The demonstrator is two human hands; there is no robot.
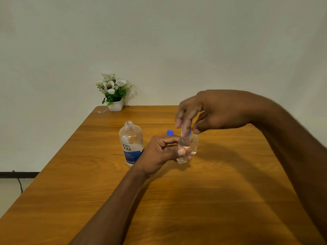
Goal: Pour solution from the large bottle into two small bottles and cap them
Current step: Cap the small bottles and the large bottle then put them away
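The large clear bottle [131, 144] with a blue and white label stands uncapped on the wooden table [212, 200]. My left hand [162, 153] grips a small clear bottle [183, 150] holding liquid, just above the table. My right hand [208, 112] holds a blue cap [186, 130] at that bottle's mouth. A second small clear bottle [193, 145] stands right behind it, without a cap. Another blue cap [169, 132] rests on the table behind my left hand.
A white pot of white flowers [114, 92] stands at the table's far left corner, with a small wrapper [102, 111] beside it. A plain wall rises behind the table. A dark cable [19, 183] hangs at the lower left.
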